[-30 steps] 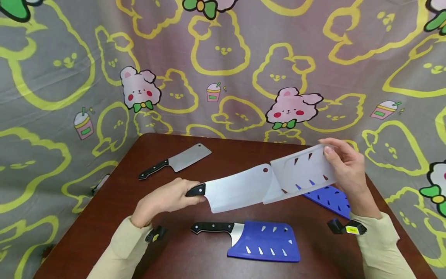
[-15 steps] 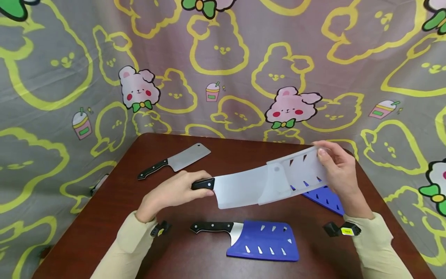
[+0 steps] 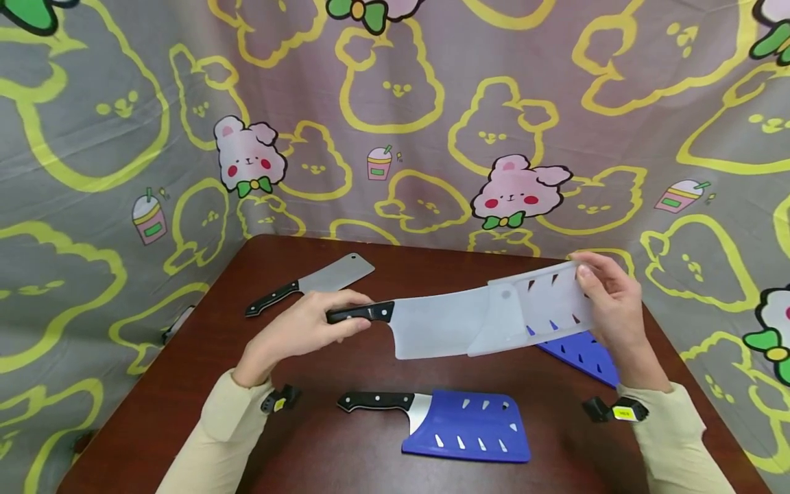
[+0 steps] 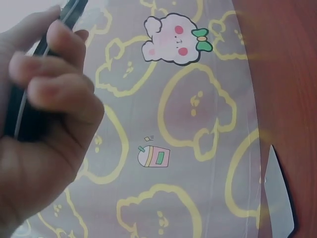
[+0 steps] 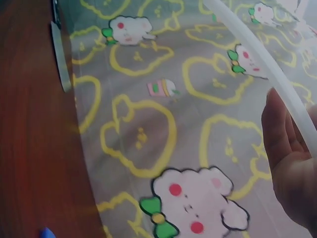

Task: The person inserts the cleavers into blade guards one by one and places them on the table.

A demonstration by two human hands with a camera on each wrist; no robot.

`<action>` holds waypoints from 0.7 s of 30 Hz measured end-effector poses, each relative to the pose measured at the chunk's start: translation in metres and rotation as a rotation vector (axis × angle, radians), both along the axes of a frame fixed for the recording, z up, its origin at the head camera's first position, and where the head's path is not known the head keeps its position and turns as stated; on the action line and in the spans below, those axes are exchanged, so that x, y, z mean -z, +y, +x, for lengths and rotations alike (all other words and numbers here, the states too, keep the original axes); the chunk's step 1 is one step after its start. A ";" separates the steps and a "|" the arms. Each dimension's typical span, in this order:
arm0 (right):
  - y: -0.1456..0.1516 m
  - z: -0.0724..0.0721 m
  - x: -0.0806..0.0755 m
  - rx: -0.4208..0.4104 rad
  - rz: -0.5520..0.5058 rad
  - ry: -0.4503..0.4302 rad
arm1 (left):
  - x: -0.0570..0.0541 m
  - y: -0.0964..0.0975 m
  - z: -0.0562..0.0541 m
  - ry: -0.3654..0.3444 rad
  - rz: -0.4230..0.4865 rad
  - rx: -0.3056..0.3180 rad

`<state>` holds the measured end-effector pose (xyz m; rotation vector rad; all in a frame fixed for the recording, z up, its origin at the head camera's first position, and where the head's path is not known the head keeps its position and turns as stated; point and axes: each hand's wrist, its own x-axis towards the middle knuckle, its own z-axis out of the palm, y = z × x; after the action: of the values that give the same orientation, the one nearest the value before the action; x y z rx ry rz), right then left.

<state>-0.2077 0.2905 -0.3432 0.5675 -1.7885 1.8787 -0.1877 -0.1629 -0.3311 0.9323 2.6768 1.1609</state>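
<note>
While the left hand grips the black handle of a cleaver above the table, the right hand pinches a clear sheath slipped over the blade's tip. Both are held level in mid-air over the dark red-brown tabletop. Below lies a knife in a blue sheath; another blue sheath sits right, a bare cleaver far left. Bunny-print cloth walls the scene.

steel cleaver with black handle far left on brown wooden table; cleaver in blue plastic sheath near front centre; empty blue plastic sheath right, behind it.
</note>
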 end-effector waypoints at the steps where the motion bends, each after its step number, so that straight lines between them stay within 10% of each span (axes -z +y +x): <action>1: -0.002 0.001 0.001 0.012 -0.002 -0.020 | 0.000 0.000 0.001 0.006 0.002 -0.014; 13: -0.037 0.016 0.010 -0.010 -0.013 -0.096 | 0.008 0.026 0.000 -0.010 0.032 -0.036; 21: -0.056 0.015 0.009 -0.077 -0.058 -0.109 | -0.002 0.049 -0.003 0.170 0.016 -0.030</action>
<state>-0.1922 0.2341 -0.3520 0.5295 -1.7965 2.0426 -0.1904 -0.1136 -0.3289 1.0414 2.8269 1.1602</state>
